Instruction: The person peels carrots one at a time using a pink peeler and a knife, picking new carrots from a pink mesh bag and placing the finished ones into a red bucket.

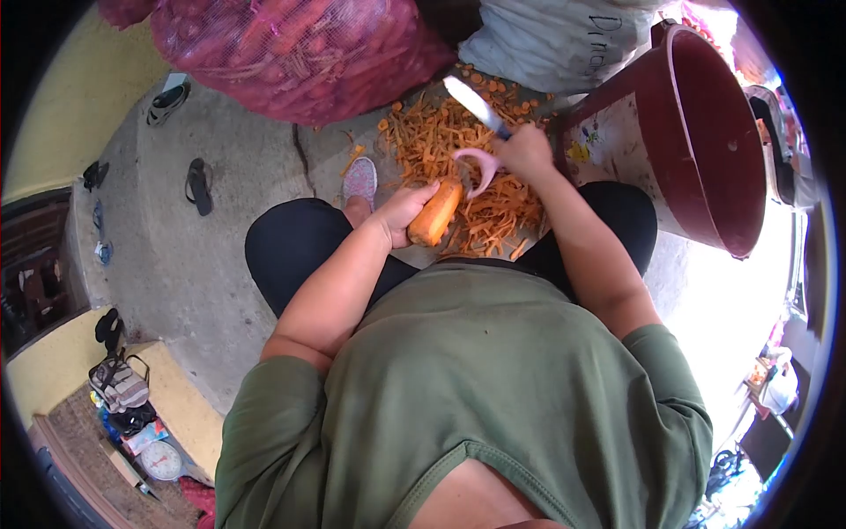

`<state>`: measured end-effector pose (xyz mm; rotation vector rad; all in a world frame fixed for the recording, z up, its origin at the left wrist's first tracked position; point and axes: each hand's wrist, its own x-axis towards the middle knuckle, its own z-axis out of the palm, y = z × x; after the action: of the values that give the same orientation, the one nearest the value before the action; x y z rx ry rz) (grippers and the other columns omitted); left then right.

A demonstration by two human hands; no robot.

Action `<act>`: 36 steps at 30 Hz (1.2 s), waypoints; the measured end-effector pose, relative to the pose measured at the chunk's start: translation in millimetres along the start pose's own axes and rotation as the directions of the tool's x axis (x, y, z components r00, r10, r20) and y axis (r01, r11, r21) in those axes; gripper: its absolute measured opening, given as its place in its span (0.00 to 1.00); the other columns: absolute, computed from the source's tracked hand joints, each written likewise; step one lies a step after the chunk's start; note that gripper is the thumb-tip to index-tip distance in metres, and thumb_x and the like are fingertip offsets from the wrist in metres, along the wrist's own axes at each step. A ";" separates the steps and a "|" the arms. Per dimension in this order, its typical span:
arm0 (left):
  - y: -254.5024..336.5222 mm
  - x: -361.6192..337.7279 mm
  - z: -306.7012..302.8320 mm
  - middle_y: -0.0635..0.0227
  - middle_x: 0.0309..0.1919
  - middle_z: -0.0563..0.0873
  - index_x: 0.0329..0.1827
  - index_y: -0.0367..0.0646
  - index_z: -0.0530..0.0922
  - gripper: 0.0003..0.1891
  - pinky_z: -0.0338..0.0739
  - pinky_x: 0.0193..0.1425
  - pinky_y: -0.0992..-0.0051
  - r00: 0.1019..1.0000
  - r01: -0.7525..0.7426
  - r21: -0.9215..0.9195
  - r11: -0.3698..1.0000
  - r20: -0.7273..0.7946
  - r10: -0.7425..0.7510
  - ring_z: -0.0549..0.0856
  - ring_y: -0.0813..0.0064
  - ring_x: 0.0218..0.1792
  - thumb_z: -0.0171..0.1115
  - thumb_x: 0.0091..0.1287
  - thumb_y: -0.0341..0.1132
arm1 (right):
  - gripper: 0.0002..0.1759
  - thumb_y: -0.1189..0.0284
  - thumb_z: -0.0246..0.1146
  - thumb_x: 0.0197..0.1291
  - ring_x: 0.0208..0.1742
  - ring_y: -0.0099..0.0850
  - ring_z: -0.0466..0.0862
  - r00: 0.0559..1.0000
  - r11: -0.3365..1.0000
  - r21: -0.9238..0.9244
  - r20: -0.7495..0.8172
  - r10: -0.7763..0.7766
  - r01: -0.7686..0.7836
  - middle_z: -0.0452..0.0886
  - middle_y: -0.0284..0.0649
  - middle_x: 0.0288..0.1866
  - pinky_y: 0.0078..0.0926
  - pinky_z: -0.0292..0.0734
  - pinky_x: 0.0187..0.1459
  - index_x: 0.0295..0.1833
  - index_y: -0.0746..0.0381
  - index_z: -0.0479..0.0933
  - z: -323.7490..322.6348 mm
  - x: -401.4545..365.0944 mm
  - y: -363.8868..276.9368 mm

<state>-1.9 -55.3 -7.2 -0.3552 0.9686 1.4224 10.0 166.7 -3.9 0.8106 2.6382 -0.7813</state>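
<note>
The big dark-red plastic bucket (pixel 705 141) stands by my right knee; I cannot tell what it holds. Ahead lies a red mesh sack (pixel 291 53) packed with what look like carrots, with a white woven sack (pixel 555 35) beside it. My left hand (pixel 398 214) grips the stubby orange carrot (pixel 436 213) over the heap of orange peelings (pixel 441 132). My right hand (pixel 526 152) is closed round a white-bladed knife (pixel 473 103).

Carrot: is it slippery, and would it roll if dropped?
The carrot looks smooth where the knife peeled it, so probably slippery in the left hand. It is round, so it would likely roll. It looks thick, so probably stiff, not bendy.
</note>
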 end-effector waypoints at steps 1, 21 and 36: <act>-1.3 3.4 -0.4 0.61 0.32 0.78 0.46 0.39 0.69 0.19 0.77 0.27 0.72 0.999 -0.033 0.030 0.999 -0.015 0.033 0.80 0.71 0.27 0.44 0.66 0.48 | 0.18 0.58 0.63 0.42 0.32 0.39 0.81 0.991 0.996 0.023 0.102 -0.083 0.081 0.80 0.47 0.28 0.32 0.76 0.37 0.33 0.62 0.79 -5.4 -19.5 -19.4; -3.9 1.7 -4.9 0.60 0.35 0.77 0.50 0.37 0.67 0.20 0.77 0.32 0.73 0.988 -0.130 0.132 0.983 0.102 0.117 0.80 0.71 0.31 0.45 0.66 0.46 | 0.18 0.59 0.62 0.43 0.36 0.38 0.81 0.989 0.989 -0.076 0.073 0.131 -0.125 0.79 0.49 0.31 0.31 0.75 0.40 0.34 0.63 0.79 -8.5 6.9 4.5; -3.8 1.5 -1.6 0.65 0.38 0.78 0.50 0.41 0.68 0.18 0.77 0.35 0.73 0.996 -0.079 0.115 0.990 -0.020 0.081 0.80 0.74 0.36 0.46 0.66 0.46 | 0.20 0.55 0.63 0.43 0.34 0.39 0.81 0.996 0.993 -0.082 0.013 0.086 -0.085 0.79 0.48 0.29 0.31 0.75 0.38 0.32 0.63 0.79 -8.7 7.3 8.7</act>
<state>0.8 -56.0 -10.5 -0.2514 1.0897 1.4305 8.4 180.9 -3.4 0.8845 2.5830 -0.6507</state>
